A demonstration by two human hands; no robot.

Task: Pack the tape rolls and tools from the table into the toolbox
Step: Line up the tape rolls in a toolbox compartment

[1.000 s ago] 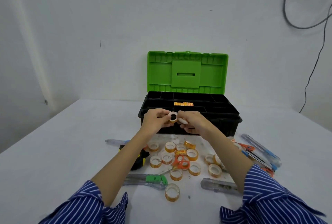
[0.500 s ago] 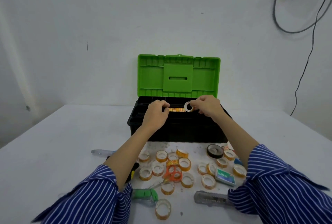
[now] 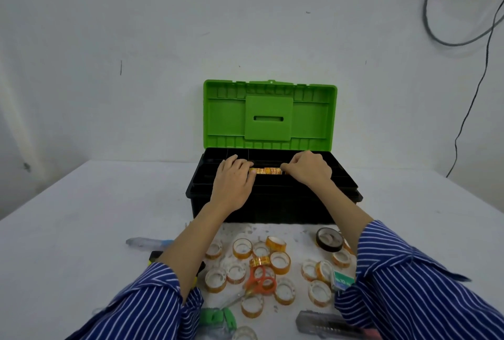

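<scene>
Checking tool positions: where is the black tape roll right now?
Head view: the black tape roll lies on the table, right of centre, before the toolbox, beside the right forearm.

Both hands reach into the open toolbox (image 3: 272, 203): the left hand (image 3: 234, 184) and right hand (image 3: 309, 169) flank a row of orange tape rolls (image 3: 266, 170) in its tray, the right fingers seemingly pinching one. Loose rolls (image 3: 279, 262) and orange scissors (image 3: 260, 281) lie on the table (image 3: 81, 230).
</scene>
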